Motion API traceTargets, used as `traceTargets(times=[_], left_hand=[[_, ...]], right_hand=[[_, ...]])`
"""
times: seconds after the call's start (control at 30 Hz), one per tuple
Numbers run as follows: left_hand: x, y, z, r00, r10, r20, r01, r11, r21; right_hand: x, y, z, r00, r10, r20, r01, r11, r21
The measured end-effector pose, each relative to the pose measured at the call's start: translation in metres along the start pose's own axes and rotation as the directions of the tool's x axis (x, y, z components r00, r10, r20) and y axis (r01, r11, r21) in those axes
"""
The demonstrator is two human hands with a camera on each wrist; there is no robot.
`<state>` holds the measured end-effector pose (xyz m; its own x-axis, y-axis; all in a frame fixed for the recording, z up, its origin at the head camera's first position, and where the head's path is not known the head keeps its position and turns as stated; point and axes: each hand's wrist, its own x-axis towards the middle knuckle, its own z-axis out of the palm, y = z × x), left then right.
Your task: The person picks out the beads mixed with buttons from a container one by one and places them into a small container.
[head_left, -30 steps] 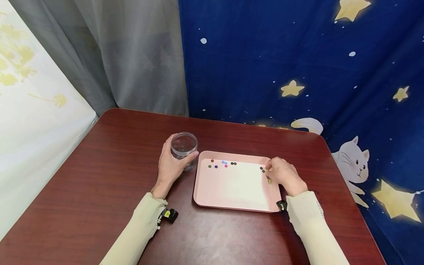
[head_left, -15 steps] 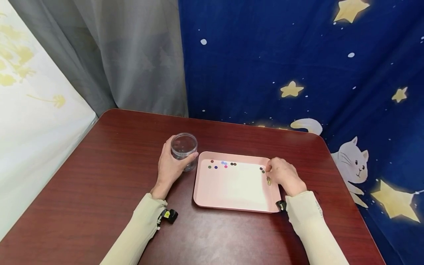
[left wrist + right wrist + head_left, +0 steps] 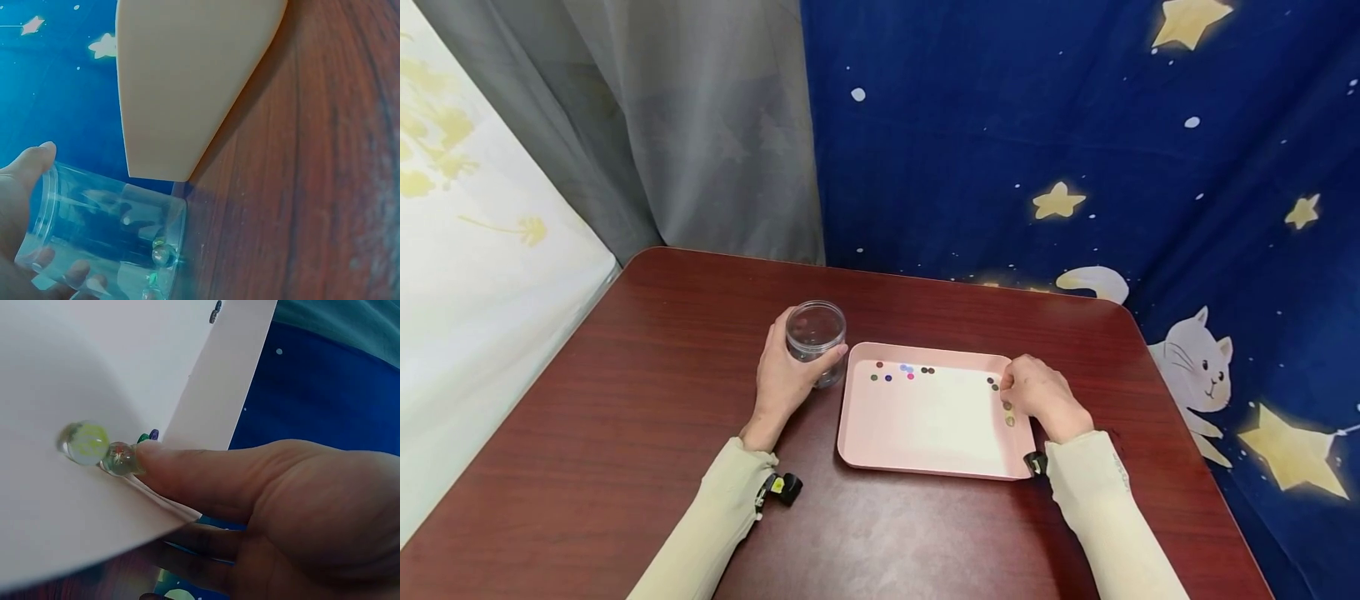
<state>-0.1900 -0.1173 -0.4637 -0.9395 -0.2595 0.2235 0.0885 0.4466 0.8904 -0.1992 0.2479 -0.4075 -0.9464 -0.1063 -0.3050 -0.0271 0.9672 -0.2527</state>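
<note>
My left hand point(image 3: 786, 371) grips a clear plastic jar point(image 3: 817, 329) beside the tray's left end. In the left wrist view, a few glass marbles point(image 3: 164, 255) lie inside the jar near its base. My right hand point(image 3: 1041, 396) reaches over the right wall of the pink tray point(image 3: 925, 471). The right wrist view shows its thumb bent against a clear glass marble point(image 3: 119, 458), apparently pinching; the index fingertip is hidden. Touching that marble is a yellow-patterned one point(image 3: 89, 442). Small green and purple round pieces point(image 3: 154, 434) lie just beyond the thumb.
Several small coloured round pieces point(image 3: 911, 376) lie along the tray's far left side, and two dark ones point(image 3: 995, 387) near its far right corner. The tray rests on a dark red wooden table point(image 3: 647, 400). Curtains point(image 3: 925, 142) hang behind the table.
The yellowish marble has shifted slightly toward the near side of the tray, so two marbles now show below the right hand's fingers. Both hands have hardly moved; the jar stays put.
</note>
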Motion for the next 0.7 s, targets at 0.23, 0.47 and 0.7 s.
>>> traceTargets(times=[0.23, 0.47, 0.7], left_hand=[[0.0005, 0.001, -0.0004, 1.0, 0.006, 0.001, -0.006, 1.0, 0.005], [-0.0005, -0.0003, -0.0006, 1.0, 0.004, 0.003, -0.004, 1.0, 0.009], [-0.0011, -0.001, 0.0001, 1.0, 0.0, 0.004, 0.0, 1.0, 0.022]], right_hand=[[0.0018, -0.0022, -0.0017, 1.0, 0.021, 0.004, -0.022, 1.0, 0.016], [0.0048, -0.0032, -0.0024, 1.0, 0.005, -0.014, -0.004, 1.0, 0.03], [0.0049, -0.0051, -0.005, 1.0, 0.0, -0.025, 0.001, 0.999, 0.04]])
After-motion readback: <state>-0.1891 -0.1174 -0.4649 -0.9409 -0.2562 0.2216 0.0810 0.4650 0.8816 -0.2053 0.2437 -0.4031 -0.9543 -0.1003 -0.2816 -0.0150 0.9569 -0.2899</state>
